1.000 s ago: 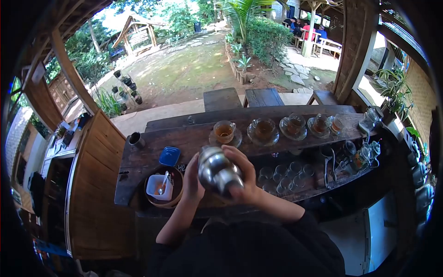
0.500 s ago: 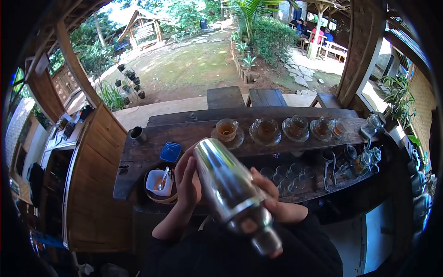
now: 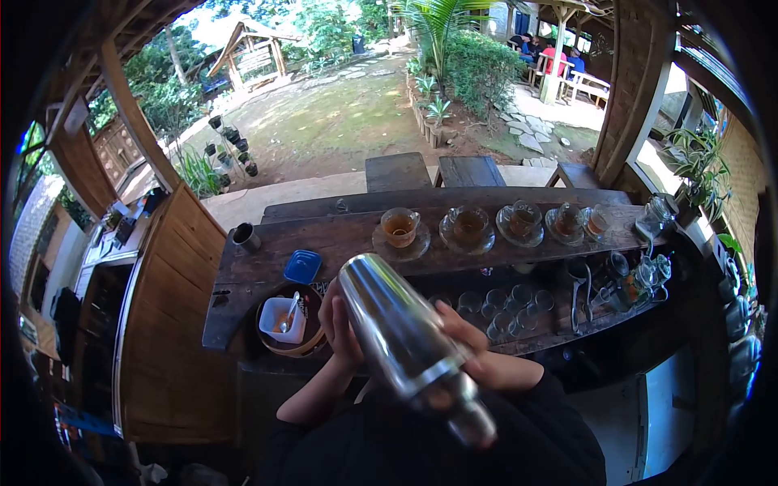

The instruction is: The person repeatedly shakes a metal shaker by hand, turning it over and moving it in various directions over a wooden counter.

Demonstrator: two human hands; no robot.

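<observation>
A shiny metal cocktail shaker (image 3: 393, 316) is tilted in front of my chest, its flat base up and to the left, its cap end down and to the right. My left hand (image 3: 342, 328) grips its body near the base from the left side. From the right, my right hand (image 3: 468, 338) holds it close to the shoulder, and a fingertip shows by the cap. Beyond it on the wooden counter stand glass cups of amber drink on saucers, the nearest being a cup (image 3: 399, 228). Left of my hands sits a white plastic tub (image 3: 274, 312) with a spoon (image 3: 288, 316) in it.
A blue lid (image 3: 302, 266) and a metal cup (image 3: 245, 236) lie to the left on the counter (image 3: 324, 231). Several clear glasses (image 3: 510, 312) stand on the lower shelf at right, beside metal tongs (image 3: 577, 296) and glass jars (image 3: 648, 279). People sit at a far table.
The shaker has shifted slightly down and left at its base end, with both hands staying on it. The counter items sit slightly differently in view.
</observation>
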